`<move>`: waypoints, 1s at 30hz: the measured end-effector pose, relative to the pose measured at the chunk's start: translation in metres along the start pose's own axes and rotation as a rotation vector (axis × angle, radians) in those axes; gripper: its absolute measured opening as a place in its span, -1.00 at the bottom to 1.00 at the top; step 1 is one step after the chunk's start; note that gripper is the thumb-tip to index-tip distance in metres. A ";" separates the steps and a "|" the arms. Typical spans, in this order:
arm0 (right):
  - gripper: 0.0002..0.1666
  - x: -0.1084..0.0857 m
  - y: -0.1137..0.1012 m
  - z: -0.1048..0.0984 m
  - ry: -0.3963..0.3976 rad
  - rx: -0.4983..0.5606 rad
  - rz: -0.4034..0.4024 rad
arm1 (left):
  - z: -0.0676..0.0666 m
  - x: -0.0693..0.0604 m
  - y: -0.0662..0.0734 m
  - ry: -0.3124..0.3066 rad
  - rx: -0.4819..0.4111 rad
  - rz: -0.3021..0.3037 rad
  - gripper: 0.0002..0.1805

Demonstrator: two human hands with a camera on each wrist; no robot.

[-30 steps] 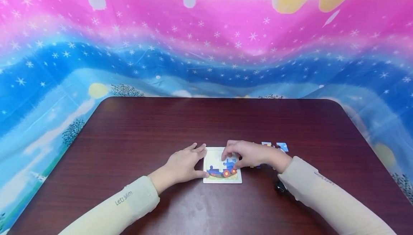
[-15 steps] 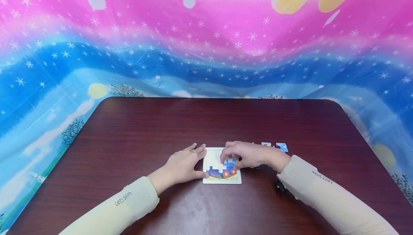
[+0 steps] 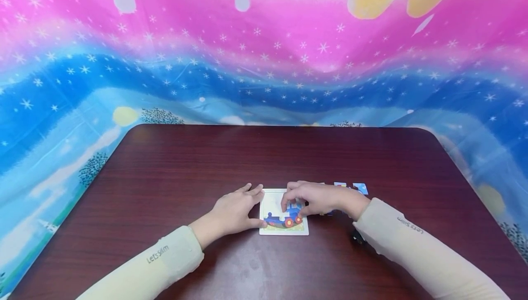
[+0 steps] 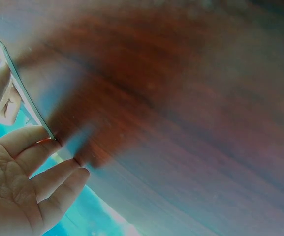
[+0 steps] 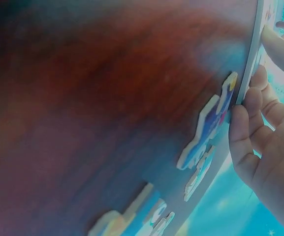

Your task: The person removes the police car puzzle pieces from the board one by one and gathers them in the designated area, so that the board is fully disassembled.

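Observation:
A square puzzle board (image 3: 284,232) with a pale rim lies on the table, showing a blue train with red wheels in its lower part. My left hand (image 3: 232,210) rests at its left side, fingers spread, thumb on the lower left rim. In the left wrist view the board's edge (image 4: 27,101) meets the fingers of the left hand (image 4: 21,182). Over the board's right half, my right hand (image 3: 315,198) bends thumb and index finger round a blue puzzle piece (image 3: 294,210), partly hidden. The right wrist view shows the right hand (image 5: 274,142) beside the board's edge (image 5: 252,54).
Several loose puzzle pieces (image 3: 360,188) lie right of the board, partly behind the right hand and forearm; the right wrist view shows more of them (image 5: 201,132). A small black object (image 3: 358,237) is by the right sleeve. Behind the table (image 3: 231,153) hangs a patterned cloth (image 3: 264,62).
My right hand has shifted very slightly left and down over the board, its fingers still round the blue piece. The left hand stays where it was.

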State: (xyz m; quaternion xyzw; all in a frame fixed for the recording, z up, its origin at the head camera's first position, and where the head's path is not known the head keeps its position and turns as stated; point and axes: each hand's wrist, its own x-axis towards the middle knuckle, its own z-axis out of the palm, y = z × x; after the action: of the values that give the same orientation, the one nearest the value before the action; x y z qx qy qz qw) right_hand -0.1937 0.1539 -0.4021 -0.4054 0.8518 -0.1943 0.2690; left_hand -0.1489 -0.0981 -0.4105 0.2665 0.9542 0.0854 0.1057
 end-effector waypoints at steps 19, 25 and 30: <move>-0.57 -0.002 0.001 0.003 0.010 0.036 -0.007 | -0.001 -0.001 0.001 -0.005 0.002 -0.007 -0.10; -0.58 -0.002 0.000 0.004 0.011 0.050 -0.010 | -0.001 -0.001 0.002 -0.012 0.003 -0.009 -0.10; -0.62 -0.002 0.002 0.000 0.032 0.082 -0.041 | -0.003 0.000 0.001 -0.006 0.011 -0.003 -0.11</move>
State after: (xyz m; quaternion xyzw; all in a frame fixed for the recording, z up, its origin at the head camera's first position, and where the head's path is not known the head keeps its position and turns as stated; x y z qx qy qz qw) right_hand -0.1938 0.1569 -0.4024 -0.4083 0.8387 -0.2412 0.2676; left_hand -0.1488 -0.0974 -0.4075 0.2659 0.9548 0.0794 0.1070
